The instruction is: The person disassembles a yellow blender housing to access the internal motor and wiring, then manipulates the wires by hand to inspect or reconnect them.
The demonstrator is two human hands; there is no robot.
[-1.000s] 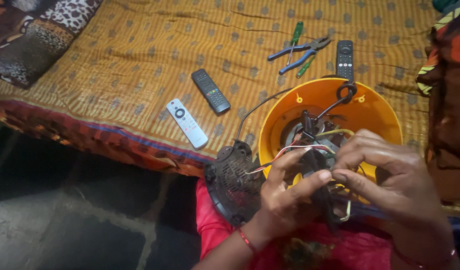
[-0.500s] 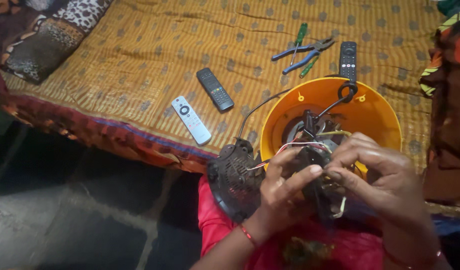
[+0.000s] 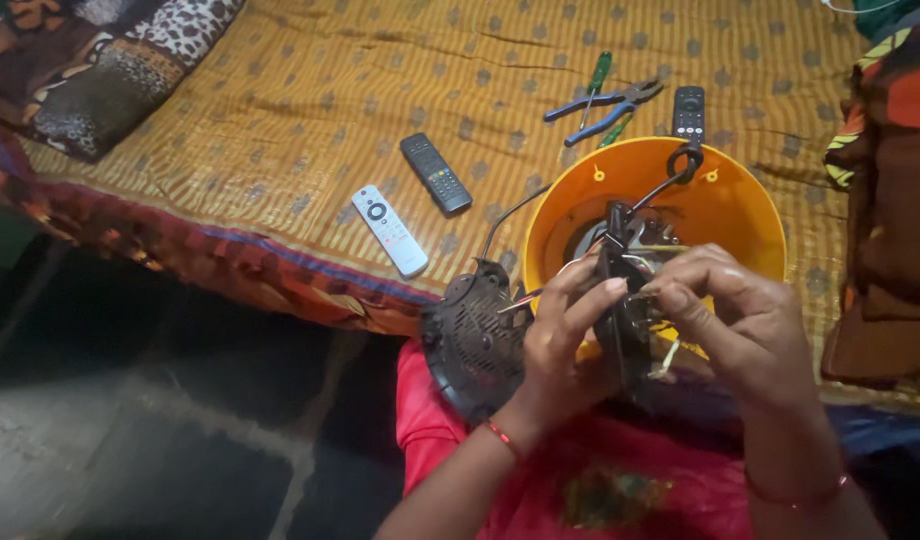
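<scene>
Bed (image 3: 280,130) — remotes (image 3: 390,230), pliers (image 3: 605,105)

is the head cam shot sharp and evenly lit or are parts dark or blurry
Head view: light falls unevenly, bright on the yellow bedspread and orange housing, nearly black on the floor at lower left; the left hand and right hand look slightly soft, and the dark part with wires between them loses detail in shadow.

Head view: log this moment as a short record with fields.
Left hand: fingers on the dark wired part
Right hand: pinching the same part's wires
Behind: orange round housing
Lap: black vented cover
Bedspread: white remote, two black remotes, blue-handled pliers, green screwdriver
</scene>
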